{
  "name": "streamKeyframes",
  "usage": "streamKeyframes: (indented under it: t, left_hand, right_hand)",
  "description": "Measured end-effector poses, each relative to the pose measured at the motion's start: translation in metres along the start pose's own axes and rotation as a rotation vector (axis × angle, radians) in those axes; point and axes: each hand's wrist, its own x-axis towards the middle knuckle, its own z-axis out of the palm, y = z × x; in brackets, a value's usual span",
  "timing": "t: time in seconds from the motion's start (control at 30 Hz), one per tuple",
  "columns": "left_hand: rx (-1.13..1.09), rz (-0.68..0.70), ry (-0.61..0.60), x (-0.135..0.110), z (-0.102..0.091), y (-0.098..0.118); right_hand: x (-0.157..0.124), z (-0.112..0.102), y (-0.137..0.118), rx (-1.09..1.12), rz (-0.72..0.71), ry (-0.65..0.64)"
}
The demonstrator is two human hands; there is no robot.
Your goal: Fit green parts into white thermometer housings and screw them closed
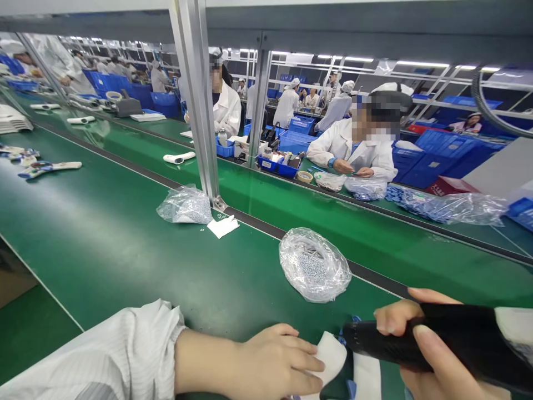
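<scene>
My left hand (272, 364) lies at the bottom edge, its fingers pressed on a white plastic part (333, 354) on the green table. My right hand (433, 355) grips a black electric screwdriver (416, 339), held level with its tip pointing left at the white part. A blue-and-white piece (366, 378) shows under the tool, partly hidden. Just beyond the hands sits a clear plastic bag of small screws (314, 265), open on top.
A second clear bag (185, 205) and a white paper slip (223, 226) lie by an aluminium post (200, 100). White handheld devices (179, 158) ride the green conveyor (291, 205). Across it, a person in a white coat (358, 150) works among blue bins (278, 166).
</scene>
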Motion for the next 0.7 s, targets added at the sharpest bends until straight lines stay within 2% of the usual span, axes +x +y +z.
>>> streamKeyframes:
  t: [0.17, 0.37, 0.6, 0.7]
  left_hand:
    - [0.058, 0.046, -0.056, 0.002, -0.001, 0.003]
    - [0.064, 0.032, -0.088, 0.001, 0.001, 0.004]
    - [0.061, 0.023, -0.151, 0.003, -0.016, 0.012]
    - [0.065, 0.007, -0.150, 0.004, -0.016, 0.013]
  right_hand:
    - [0.011, 0.012, -0.005, -0.011, 0.026, -0.025]
    - [0.009, 0.016, 0.010, -0.029, 0.042, -0.096]
    - [0.006, 0.021, 0.010, 0.008, 0.046, -0.170]
    - [0.007, 0.020, 0.013, 0.030, 0.072, -0.218]
